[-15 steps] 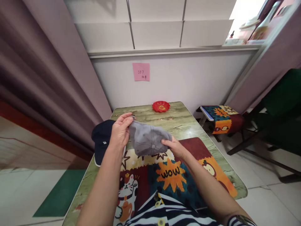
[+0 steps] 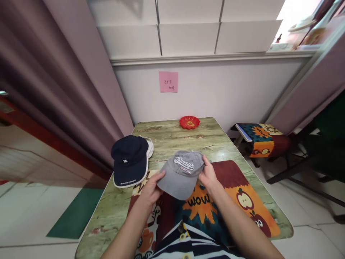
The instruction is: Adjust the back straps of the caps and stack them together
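A grey baseball cap [image 2: 180,176] with white lettering is held between both hands over the patterned mat [image 2: 223,176]. Its brim points toward me and its front faces up. My left hand [image 2: 153,185] grips the left edge of the brim, fingers partly underneath. My right hand [image 2: 208,173] is closed on the right side of the crown, near the back. To the left, a navy cap [image 2: 129,158] with a white-edged brim lies on the table, brim toward me. Something white, seemingly another cap [image 2: 150,146], shows behind its right side.
A red scalloped dish [image 2: 189,122] sits at the far edge of the wood-patterned table [image 2: 161,136]. A pink note [image 2: 168,82] is stuck on the wall. A stool with a patterned cover [image 2: 261,138] stands at the right. Mauve curtains [image 2: 88,72] hang at the left.
The grey cap has turned so its lettered front and brim face me. My left hand moved from its back edge down to the brim. The navy cap is now less covered.
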Available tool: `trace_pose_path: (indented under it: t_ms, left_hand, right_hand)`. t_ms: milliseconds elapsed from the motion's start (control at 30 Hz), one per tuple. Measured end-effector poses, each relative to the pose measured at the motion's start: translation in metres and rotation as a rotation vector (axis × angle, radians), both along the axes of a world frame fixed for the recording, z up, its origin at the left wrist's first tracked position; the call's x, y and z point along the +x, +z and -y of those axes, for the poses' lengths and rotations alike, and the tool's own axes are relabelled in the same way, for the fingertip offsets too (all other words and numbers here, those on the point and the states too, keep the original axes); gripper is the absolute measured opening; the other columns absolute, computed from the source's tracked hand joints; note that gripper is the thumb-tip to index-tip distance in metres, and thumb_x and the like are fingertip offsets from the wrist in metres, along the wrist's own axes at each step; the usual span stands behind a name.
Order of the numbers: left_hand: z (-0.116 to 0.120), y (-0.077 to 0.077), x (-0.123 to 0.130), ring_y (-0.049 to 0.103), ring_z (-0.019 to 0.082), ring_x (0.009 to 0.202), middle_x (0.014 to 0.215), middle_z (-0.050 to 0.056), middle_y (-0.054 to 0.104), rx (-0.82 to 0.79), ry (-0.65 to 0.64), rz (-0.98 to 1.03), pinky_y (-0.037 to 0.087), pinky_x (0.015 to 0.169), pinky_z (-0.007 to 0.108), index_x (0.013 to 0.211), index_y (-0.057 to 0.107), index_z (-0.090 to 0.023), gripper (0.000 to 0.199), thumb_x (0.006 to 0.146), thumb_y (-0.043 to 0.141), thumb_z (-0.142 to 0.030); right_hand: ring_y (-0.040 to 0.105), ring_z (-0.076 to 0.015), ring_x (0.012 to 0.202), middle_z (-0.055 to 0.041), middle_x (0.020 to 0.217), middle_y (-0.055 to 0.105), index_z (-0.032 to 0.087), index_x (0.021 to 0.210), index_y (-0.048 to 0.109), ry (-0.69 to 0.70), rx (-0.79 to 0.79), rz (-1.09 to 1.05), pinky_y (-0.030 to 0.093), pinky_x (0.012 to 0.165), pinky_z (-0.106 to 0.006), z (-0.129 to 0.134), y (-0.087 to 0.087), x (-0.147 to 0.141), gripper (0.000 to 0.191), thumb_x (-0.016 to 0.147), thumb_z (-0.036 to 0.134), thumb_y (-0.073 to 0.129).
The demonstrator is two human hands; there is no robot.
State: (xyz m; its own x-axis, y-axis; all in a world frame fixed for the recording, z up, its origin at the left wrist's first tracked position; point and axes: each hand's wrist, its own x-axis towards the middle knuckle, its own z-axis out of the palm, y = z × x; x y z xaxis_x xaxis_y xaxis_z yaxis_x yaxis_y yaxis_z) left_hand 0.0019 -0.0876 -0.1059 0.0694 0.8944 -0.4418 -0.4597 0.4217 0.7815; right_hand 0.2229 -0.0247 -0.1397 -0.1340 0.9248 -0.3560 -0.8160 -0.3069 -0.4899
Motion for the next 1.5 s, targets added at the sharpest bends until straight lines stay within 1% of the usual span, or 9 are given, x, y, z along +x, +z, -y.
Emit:
trace_pose_path:
  t_ms: [133, 300, 367, 500, 667, 1133, 1233, 1333, 1500]
  left_hand:
    - [-0.028, 0.058, -0.007, 0.073, 0.026, 0.085, 0.095, 0.01, 0.077, 0.224, 0.076, -0.043, 0.059, 0.078, 0.036, 0.102, 0.07, -0.017, 0.04, 0.064, 0.081, -0.029]
    - [-0.041, 0.116, -0.068, 0.07, 0.016, 0.077, 0.092, 0.002, 0.076, 0.534, 0.474, -0.033, 0.059, 0.079, 0.026, 0.099, 0.071, -0.018, 0.034, 0.067, 0.08, -0.021]
    - [-0.036, 0.108, -0.1, 0.07, 0.015, 0.075, 0.092, 0.003, 0.076, 0.533, 0.55, -0.063, 0.06, 0.076, 0.025, 0.101, 0.071, -0.017, 0.033, 0.069, 0.078, -0.019]
    - [-0.016, 0.054, -0.149, 0.065, 0.011, 0.056, 0.075, 0.001, 0.073, 0.197, 0.691, -0.221, 0.059, 0.06, 0.021, 0.093, 0.07, -0.013, 0.026, 0.069, 0.075, -0.005]
    - [-0.003, 0.008, -0.162, 0.065, 0.01, 0.054, 0.069, 0.001, 0.071, -0.006, 0.78, -0.252, 0.057, 0.054, 0.02, 0.084, 0.067, -0.012, 0.021, 0.07, 0.07, 0.004]
    - [-0.009, -0.006, -0.164, 0.058, 0.013, 0.057, 0.066, -0.001, 0.062, -0.011, 0.904, -0.448, 0.052, 0.056, 0.024, 0.078, 0.061, -0.015, 0.023, 0.062, 0.076, -0.008]
    - [-0.002, -0.001, -0.15, 0.062, 0.024, 0.08, 0.082, 0.005, 0.063, 0.0, 0.943, -0.847, 0.053, 0.077, 0.04, 0.086, 0.061, -0.015, 0.032, 0.061, 0.08, -0.021]
    - [0.002, 0.007, -0.118, 0.05, 0.037, 0.119, 0.119, 0.016, 0.058, 0.282, 0.973, -1.377, 0.036, 0.103, 0.054, 0.105, 0.06, -0.016, 0.044, 0.068, 0.077, -0.033]
    - [-0.021, 0.031, -0.04, 0.058, 0.027, 0.104, 0.1, 0.009, 0.066, 0.758, 0.5, -1.336, 0.039, 0.099, 0.039, 0.096, 0.065, -0.02, 0.026, 0.082, 0.067, -0.042]
  right_hand:
    - [0.069, -0.0209, 0.108, -0.0102, 0.116, 0.073, 0.019, 0.113, 0.066, 0.139, -0.005, -0.053, 0.057, 0.091, -0.036, 0.014, -0.004, 0.001, 0.046, 0.097, 0.055, 0.044]
    - [0.071, -0.0188, 0.098, -0.0133, 0.113, 0.072, 0.015, 0.112, 0.065, 0.255, -0.048, -0.03, 0.057, 0.086, -0.032, 0.022, -0.011, 0.004, 0.046, 0.098, 0.053, 0.043]
    - [0.072, -0.0163, 0.088, -0.0107, 0.103, 0.075, 0.016, 0.108, 0.066, 0.257, -0.066, -0.024, 0.057, 0.08, -0.029, 0.022, -0.015, 0.005, 0.04, 0.098, 0.049, 0.046]
    - [0.072, -0.0136, 0.078, -0.0079, 0.094, 0.076, 0.016, 0.102, 0.067, 0.258, -0.097, -0.015, 0.057, 0.071, -0.025, 0.021, -0.021, 0.0, 0.032, 0.098, 0.042, 0.05]
    - [0.071, -0.013, 0.073, -0.0077, 0.091, 0.076, 0.015, 0.101, 0.068, 0.278, -0.12, -0.007, 0.057, 0.068, -0.024, 0.02, -0.022, -0.008, 0.029, 0.099, 0.039, 0.05]
    - [0.071, -0.0123, 0.067, -0.0071, 0.086, 0.077, 0.015, 0.099, 0.067, 0.223, -0.15, 0.065, 0.056, 0.063, -0.023, 0.023, -0.026, 0.003, 0.023, 0.098, 0.032, 0.053]
    - [0.07, -0.0109, 0.066, -0.0057, 0.083, 0.076, 0.015, 0.096, 0.067, 0.218, -0.152, 0.107, 0.055, 0.062, -0.021, 0.023, -0.025, 0.003, 0.022, 0.097, 0.033, 0.055]
    - [0.067, -0.0092, 0.061, -0.0031, 0.077, 0.074, 0.015, 0.091, 0.067, 0.196, -0.15, 0.173, 0.053, 0.059, -0.02, 0.021, -0.02, -0.001, 0.024, 0.095, 0.037, 0.058]
    - [0.057, -0.0077, 0.049, 0.0008, 0.06, 0.063, 0.015, 0.081, 0.066, 0.189, -0.008, 0.398, 0.045, 0.05, -0.018, 0.01, 0.013, -0.012, 0.045, 0.088, 0.058, 0.059]
